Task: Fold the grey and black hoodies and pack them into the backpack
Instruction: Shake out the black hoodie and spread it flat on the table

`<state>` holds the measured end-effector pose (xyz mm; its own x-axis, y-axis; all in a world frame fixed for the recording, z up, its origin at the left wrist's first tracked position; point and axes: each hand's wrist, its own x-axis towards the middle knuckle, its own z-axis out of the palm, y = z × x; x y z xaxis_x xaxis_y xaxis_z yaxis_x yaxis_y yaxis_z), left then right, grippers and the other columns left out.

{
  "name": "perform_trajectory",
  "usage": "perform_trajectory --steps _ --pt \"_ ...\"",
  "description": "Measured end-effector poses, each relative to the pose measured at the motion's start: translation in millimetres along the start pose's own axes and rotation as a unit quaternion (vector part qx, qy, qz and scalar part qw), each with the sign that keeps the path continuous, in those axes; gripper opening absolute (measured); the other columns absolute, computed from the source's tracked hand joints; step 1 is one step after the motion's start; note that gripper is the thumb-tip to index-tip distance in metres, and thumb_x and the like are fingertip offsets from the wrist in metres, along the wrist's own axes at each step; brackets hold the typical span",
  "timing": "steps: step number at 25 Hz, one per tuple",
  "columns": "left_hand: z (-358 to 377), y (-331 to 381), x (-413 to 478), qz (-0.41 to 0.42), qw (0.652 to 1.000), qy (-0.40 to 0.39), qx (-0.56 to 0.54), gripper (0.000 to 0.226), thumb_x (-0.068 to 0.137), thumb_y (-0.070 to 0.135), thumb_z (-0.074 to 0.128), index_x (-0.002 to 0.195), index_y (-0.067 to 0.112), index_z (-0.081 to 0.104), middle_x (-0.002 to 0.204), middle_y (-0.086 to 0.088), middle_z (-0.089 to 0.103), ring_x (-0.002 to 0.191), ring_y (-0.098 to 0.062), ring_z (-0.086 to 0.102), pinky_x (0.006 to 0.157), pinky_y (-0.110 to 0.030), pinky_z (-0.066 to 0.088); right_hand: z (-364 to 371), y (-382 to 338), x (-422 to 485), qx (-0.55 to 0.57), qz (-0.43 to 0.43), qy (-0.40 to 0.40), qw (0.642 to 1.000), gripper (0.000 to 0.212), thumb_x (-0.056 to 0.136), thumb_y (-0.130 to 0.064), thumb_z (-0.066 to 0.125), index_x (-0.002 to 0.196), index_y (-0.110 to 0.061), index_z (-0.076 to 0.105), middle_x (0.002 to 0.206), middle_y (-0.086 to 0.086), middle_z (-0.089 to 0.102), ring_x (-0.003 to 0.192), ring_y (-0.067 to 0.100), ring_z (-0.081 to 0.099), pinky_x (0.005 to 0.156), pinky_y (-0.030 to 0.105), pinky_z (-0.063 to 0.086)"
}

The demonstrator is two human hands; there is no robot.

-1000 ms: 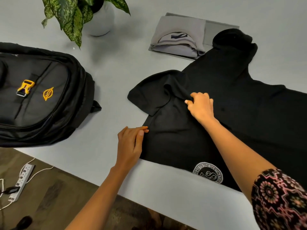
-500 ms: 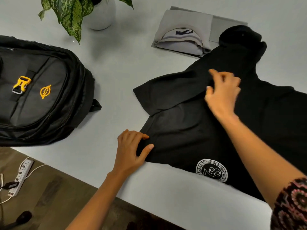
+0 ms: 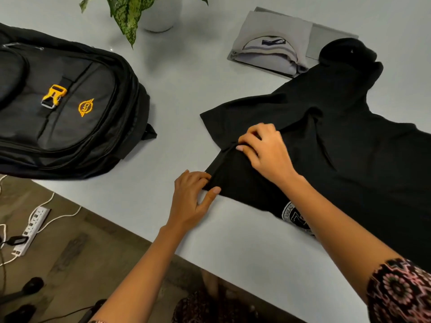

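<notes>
The black hoodie (image 3: 349, 145) lies spread on the white table (image 3: 245, 248), its hood at the far end and a round white print near the front edge. My right hand (image 3: 263, 148) pinches the fabric at the armpit fold of the left sleeve. My left hand (image 3: 193, 197) grips the hoodie's near left hem corner between thumb and fingers. The grey hoodie (image 3: 272, 45) sits folded at the back, touching the black hood. The black backpack (image 3: 63, 108) with a yellow buckle lies flat at the left, zipped shut.
A potted plant (image 3: 149, 15) in a white pot stands at the back between backpack and grey hoodie. Below the table's front edge I see brown floor with a white power strip (image 3: 30, 229) and cables.
My right hand came back from the hoodie's upper chest to the sleeve fold and closed on the fabric. My left hand's grip on the hem corner has tightened. The sleeve lies flatter.
</notes>
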<state>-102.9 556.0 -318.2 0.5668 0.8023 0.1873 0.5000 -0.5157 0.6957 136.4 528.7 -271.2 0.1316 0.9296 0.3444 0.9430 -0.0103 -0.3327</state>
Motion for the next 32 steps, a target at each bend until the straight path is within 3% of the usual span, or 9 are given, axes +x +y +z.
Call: perform_trajectory --steps 4,9,13,17,20,24,28,30,32 --pt "-0.6 -0.4 7.1 -0.039 0.996 0.048 0.068 0.040 0.096 0.046 0.049 0.077 0.019 0.072 0.099 0.007 0.064 0.100 -0.011 0.053 0.102 -0.048 0.034 6.2 5.9 -5.2 -0.040 0.055 -0.059 0.996 0.034 0.093 -0.040 0.060 0.125 -0.029 0.064 0.121 0.004 0.054 0.112 0.023 0.049 0.090 0.042 0.044" --pt "1.4 -1.3 13.5 -0.080 0.978 0.071 0.180 0.037 0.093 0.037 0.055 0.070 0.015 0.073 0.104 0.000 0.059 0.107 -0.021 0.049 0.108 -0.054 0.029 5.8 10.3 -62.9 -0.030 0.140 -0.005 0.990 0.039 0.099 -0.035 0.050 0.135 -0.020 0.056 0.133 0.002 0.055 0.123 0.021 0.050 0.096 0.042 0.044" --pt "5.3 9.4 13.0 -0.088 0.963 0.072 0.246 0.024 0.089 0.031 0.057 0.076 0.013 0.067 0.109 -0.007 0.059 0.111 -0.027 0.051 0.114 -0.054 0.021 -3.0 22.6 -97.7 -0.014 0.125 -0.120 0.985 0.053 0.104 -0.042 0.034 0.154 -0.023 0.027 0.161 0.000 0.022 0.150 0.013 0.011 0.121 0.040 0.013" --pt "10.5 35.5 20.7 -0.080 0.967 0.094 0.223 0.029 0.081 0.011 0.057 0.111 0.012 0.057 0.123 -0.010 0.054 0.119 -0.031 0.049 0.116 -0.055 0.018 -30.7 43.5 -102.3 0.046 0.281 0.076 0.956 0.047 0.103 -0.025 0.045 0.148 -0.012 0.039 0.157 0.008 0.031 0.148 0.021 0.021 0.121 0.041 0.017" --pt "33.0 78.9 29.3 0.062 0.985 0.023 0.161 0.034 0.083 0.013 0.053 0.116 0.013 0.060 0.127 -0.006 0.055 0.122 -0.026 0.050 0.117 -0.053 0.019 -45.4 70.6 -106.9 0.015 0.429 0.100 0.897 0.051 0.099 -0.036 0.051 0.141 -0.007 0.046 0.142 0.017 0.047 0.132 0.032 0.036 0.109 0.045 0.034" --pt "84.7 111.0 29.9 0.219 0.946 -0.138 0.194 0.046 0.093 0.032 0.045 0.133 0.011 0.056 0.144 -0.006 0.050 0.139 -0.023 0.039 0.118 -0.051 0.023 -48.6 82.6 -61.9 -0.047 0.414 -0.007 0.909 0.088 0.084 -0.062 0.059 0.149 -0.010 0.030 0.143 0.018 0.042 0.128 0.038 0.037 0.101 0.051 0.035" --pt "104.6 96.7 39.7 0.253 0.904 -0.237 0.251 0.065 0.100 0.048 0.031 0.155 0.015 0.023 0.164 -0.005 0.015 0.152 -0.022 0.003 0.121 -0.052 0.010 -42.0 91.4 1.0 0.035 0.459 -0.014 0.887 0.120 0.071 -0.065 0.073 0.155 -0.017 0.002 0.148 0.018 0.037 0.132 0.039 0.035 0.107 0.050 0.031" --pt "104.8 94.1 42.9 0.262 0.897 -0.253 0.250 0.066 0.101 0.049 0.028 0.157 0.017 0.015 0.165 -0.005 0.007 0.152 -0.022 -0.004 0.121 -0.053 0.007 -39.8 99.6 25.5 -0.028 0.439 -0.061 0.896 0.111 0.073 -0.059 0.075 0.154 -0.020 0.011 0.140 0.017 0.047 0.128 0.038 0.041 0.103 0.048 0.035" --pt "103.8 95.4 41.7 0.256 0.900 -0.259 0.240 0.066 0.101 0.048 0.029 0.157 0.018 0.013 0.165 -0.005 0.003 0.152 -0.021 -0.007 0.121 -0.054 0.009 -38.3 102.7 38.7 -0.113 0.396 -0.129 0.902 0.075 0.082 -0.047 0.071 0.144 -0.025 0.033 0.125 0.016 0.058 0.118 0.037 0.051 0.091 0.045 0.042"
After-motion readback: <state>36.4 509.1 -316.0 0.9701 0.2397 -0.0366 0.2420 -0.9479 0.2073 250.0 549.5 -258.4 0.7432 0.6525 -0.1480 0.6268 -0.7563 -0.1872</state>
